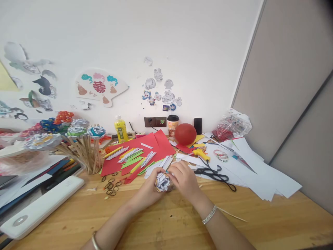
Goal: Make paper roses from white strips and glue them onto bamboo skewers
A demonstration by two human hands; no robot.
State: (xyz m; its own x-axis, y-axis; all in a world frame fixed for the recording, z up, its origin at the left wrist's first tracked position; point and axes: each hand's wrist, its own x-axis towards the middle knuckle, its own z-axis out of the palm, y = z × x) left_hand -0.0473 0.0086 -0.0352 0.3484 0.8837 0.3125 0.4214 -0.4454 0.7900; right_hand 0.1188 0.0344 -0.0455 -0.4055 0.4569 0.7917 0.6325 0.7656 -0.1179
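Observation:
A white paper flower (163, 182) with layered folded petals is held over the wooden table, near its middle. My left hand (151, 185) is closed around the flower's left side and underside. At the flower's upper right edge, my right hand (182, 177) is closed, thumb and fingers pinched at the petals; whether a small piece of paper is between them I cannot make out. Just beyond my hands, folded paper strips (132, 158) in white, green and yellow lie on red paper sheets (161, 142).
Black scissors (215, 175) and a yellow glue gun (201, 153) lie right of my hands. Several rubber bands (110, 187) are at left, near a bunch of paper flowers on sticks (88, 152). A red balloon (185, 134), paper cup (172, 126) and bottle (121, 129) stand behind.

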